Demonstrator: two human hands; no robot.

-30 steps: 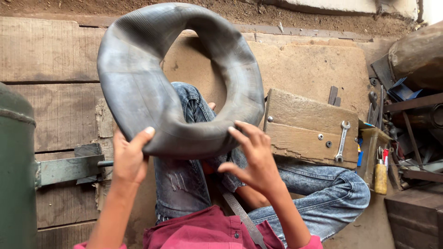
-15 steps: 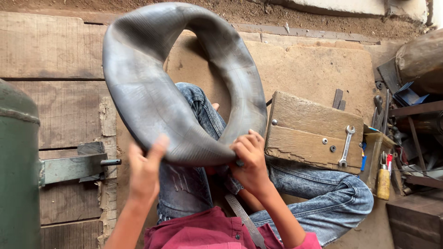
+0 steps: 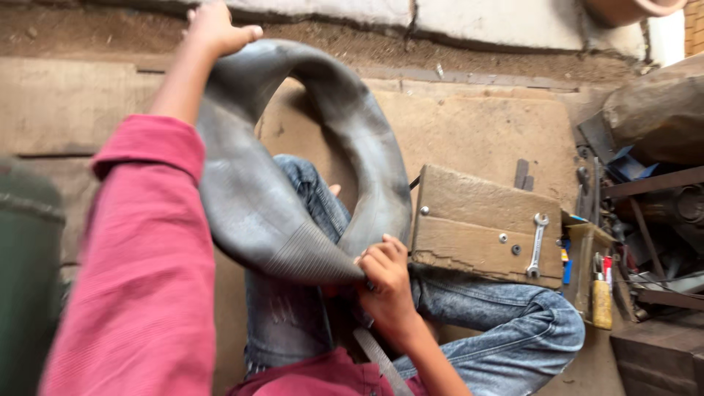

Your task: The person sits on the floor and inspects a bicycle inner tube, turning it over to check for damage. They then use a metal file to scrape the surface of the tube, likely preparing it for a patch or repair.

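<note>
Left hand (image 3: 216,28): I have raised it from the lower edge to the top of the inner tube (image 3: 293,191), fingers curled over.
Right hand (image 3: 387,275): fingers still pinching the lower edge.
Meaning: tube being turned onward.

I sit on a dusty floor of tan boards (image 3: 469,125), a whitish wall base (image 3: 477,15) ahead. A green drum (image 3: 26,271) stands left; a wooden box (image 3: 477,220) and tool-cluttered shelves (image 3: 645,220) lie right, in daylight.
</note>
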